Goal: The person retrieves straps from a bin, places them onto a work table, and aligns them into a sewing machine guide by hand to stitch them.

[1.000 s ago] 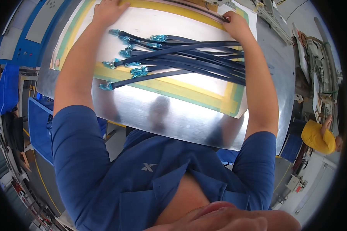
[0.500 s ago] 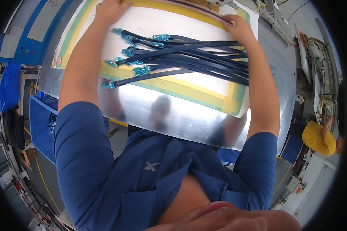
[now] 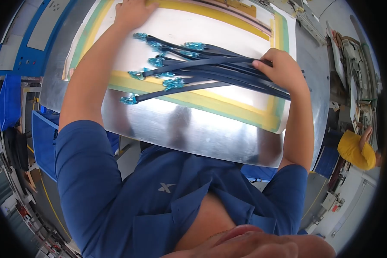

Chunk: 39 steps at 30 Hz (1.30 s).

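Leftmost, beyond the worktop (image 3: pixel 210 139), stands a blue machine (image 3: pixel 43 36). The person's left hand (image 3: pixel 134 13) reaches to the far side of the white sheet (image 3: pixel 103 53), its thumb spread near the yellow band; the other fingertips run out of view, so whether it grips anything cannot be told.

Between the arms lie the dark blue straps (image 3: pixel 245 76), loosely crossed on the sheet, their blue-wrapped clips (image 3: pixel 174 83) fanned towards the left. Beyond them, a dark strip (image 3: pixel 245 16) lies along the far band.

The right hand (image 3: pixel 281 69) is partly closed over the straps' right part, thumb and forefinger drawn near each other at the uppermost one; whether they pinch it cannot be made out. The step in hand looks like picking a strap from the pile. That would call for a pinch on one alone, then a gentle draw clear of those crossing it. Far right, a co-worker (image 3: pixel 355 150) wears yellow.
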### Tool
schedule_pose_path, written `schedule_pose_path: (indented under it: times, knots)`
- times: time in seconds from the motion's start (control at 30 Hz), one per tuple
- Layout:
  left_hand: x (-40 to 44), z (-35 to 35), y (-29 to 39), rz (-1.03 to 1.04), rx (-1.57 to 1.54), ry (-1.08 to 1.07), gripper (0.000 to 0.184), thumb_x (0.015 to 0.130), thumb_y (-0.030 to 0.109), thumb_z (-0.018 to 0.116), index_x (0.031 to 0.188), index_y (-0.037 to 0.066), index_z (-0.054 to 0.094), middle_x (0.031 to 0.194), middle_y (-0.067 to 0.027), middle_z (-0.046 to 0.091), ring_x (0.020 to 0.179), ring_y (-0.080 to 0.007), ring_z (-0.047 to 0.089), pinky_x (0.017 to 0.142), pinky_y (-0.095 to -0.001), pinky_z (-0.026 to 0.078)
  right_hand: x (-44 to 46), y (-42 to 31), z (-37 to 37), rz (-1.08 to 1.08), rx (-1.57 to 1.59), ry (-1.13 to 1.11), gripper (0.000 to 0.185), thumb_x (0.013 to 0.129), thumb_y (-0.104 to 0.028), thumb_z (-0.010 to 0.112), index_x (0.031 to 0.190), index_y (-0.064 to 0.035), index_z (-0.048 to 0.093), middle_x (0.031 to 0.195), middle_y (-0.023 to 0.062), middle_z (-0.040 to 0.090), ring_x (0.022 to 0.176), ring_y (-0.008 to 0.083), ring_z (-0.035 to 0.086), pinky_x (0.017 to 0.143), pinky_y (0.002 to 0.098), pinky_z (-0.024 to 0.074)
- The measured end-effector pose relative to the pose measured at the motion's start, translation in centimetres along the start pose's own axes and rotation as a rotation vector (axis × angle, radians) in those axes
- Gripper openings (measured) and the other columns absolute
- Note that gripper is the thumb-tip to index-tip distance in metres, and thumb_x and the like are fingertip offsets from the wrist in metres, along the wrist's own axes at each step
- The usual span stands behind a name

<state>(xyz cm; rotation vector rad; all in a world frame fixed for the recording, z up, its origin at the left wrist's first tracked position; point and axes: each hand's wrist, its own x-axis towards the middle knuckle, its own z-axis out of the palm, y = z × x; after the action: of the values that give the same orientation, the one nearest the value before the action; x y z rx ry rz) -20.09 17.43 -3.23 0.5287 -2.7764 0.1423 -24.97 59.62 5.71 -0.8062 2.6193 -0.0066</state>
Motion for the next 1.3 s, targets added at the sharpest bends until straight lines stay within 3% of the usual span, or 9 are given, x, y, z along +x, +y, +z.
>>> schedule_pose_path:
  times: [0.07,0.13,0.23,0.5,0.6,0.67,0.8,0.97,1.3]
  knots:
    - [-0.5,-0.5,1.5,-0.023,-0.104,-0.076,0.073,0.098,0.06,0.052,0.142,0.002,0.054,0.146,-0.0213,0.053,0.134,-0.0379,0.052,0.11,-0.0534,0.04,-1.2,-0.9,1.8,-0.244,0.022,0.208,0.054,0.083,-0.046,0.079,0.116,-0.0037,0.074,0.11,0.0153,0.071,0.102,0.0361,0.068,0.088,0.0431,0.0539]
    - [-0.9,-0.4,3.8,-0.002,-0.14,-0.107,0.071,0.098,0.059,0.051,0.139,0.002,0.056,0.143,-0.0207,0.055,0.131,-0.0382,0.053,0.109,-0.0554,0.04,-2.2,-0.6,3.7,-0.494,-0.024,0.273,0.088,0.074,-0.051,0.083,0.144,-0.0071,0.055,0.129,0.013,0.063,0.104,0.0351,0.068,0.089,0.0441,0.0554]
    - [-1.3,-0.6,7.9,0.042,-0.147,-0.078,0.067,0.098,0.057,0.051,0.137,0.002,0.057,0.14,-0.0198,0.056,0.13,-0.0379,0.053,0.107,-0.0545,0.04,-4.1,-0.6,5.2,-0.351,-0.163,0.258,0.1,0.073,-0.06,0.08,0.151,-0.0077,0.046,0.134,0.0128,0.056,0.099,0.0327,0.07,0.084,0.0407,0.0574]
    - [-1.0,-1.4,10.5,0.237,-0.19,-0.166,0.062,0.096,0.052,0.057,0.13,0.001,0.063,0.139,-0.0196,0.056,0.128,-0.0377,0.053,0.106,-0.0535,0.043,-3.9,2.2,8.5,-0.271,-0.204,0.412,0.085,0.082,-0.062,0.072,0.144,-0.0066,0.054,0.129,0.0113,0.058,0.097,0.0288,0.07,0.08,0.0372,0.0581]
    - [-0.2,2.1,9.9,0.426,-0.25,0.048,0.051,0.094,0.045,0.06,0.118,0.001,0.069,0.126,-0.0205,0.063,0.121,-0.0375,0.058,0.103,-0.0522,0.045,-3.4,2.3,8.6,-0.257,-0.197,0.427,0.083,0.083,-0.062,0.071,0.143,-0.0064,0.055,0.129,0.0112,0.058,0.097,0.0291,0.07,0.08,0.0376,0.058]
    - [0.2,3.8,10.1,0.458,-0.056,0.09,0.063,0.102,0.055,0.049,0.149,0.014,0.053,0.147,-0.0151,0.055,0.135,-0.0361,0.053,0.113,-0.0496,0.04,-3.2,2.5,8.5,-0.266,-0.175,0.429,0.082,0.083,-0.061,0.071,0.142,-0.0065,0.055,0.129,0.0117,0.058,0.097,0.0296,0.07,0.081,0.0378,0.0579]
    - [1.1,4.9,11.4,0.601,-0.177,0.125,0.058,0.104,0.049,0.052,0.149,0.013,0.053,0.146,-0.0165,0.055,0.133,-0.037,0.054,0.113,-0.0485,0.041,-3.2,2.2,7.8,-0.234,-0.132,0.394,0.083,0.082,-0.062,0.073,0.141,-0.0059,0.056,0.128,0.0129,0.058,0.097,0.0319,0.07,0.081,0.04,0.0577]
    - [3.2,4.7,13.1,0.714,-0.643,-0.244,0.06,0.102,0.052,0.054,0.149,0.015,0.054,0.145,-0.0171,0.056,0.131,-0.0367,0.055,0.113,-0.0481,0.039,1.5,2.7,3.7,-0.46,0.099,0.388,0.075,0.085,-0.059,0.074,0.133,-0.0025,0.064,0.125,0.0178,0.064,0.107,0.0386,0.067,0.095,0.0453,0.0535]
    - [-0.5,2.2,17.1,0.513,-0.243,-0.017,0.068,0.097,0.063,0.054,0.154,0.026,0.051,0.155,-0.0136,0.05,0.146,-0.0349,0.041,0.118,-0.052,0.029,14.0,2.6,5.2,-0.007,0.102,0.68,0.047,0.097,-0.043,0.063,0.131,-0.0113,0.069,0.131,0.0199,0.063,0.116,0.0387,0.066,0.099,0.0465,0.0532]
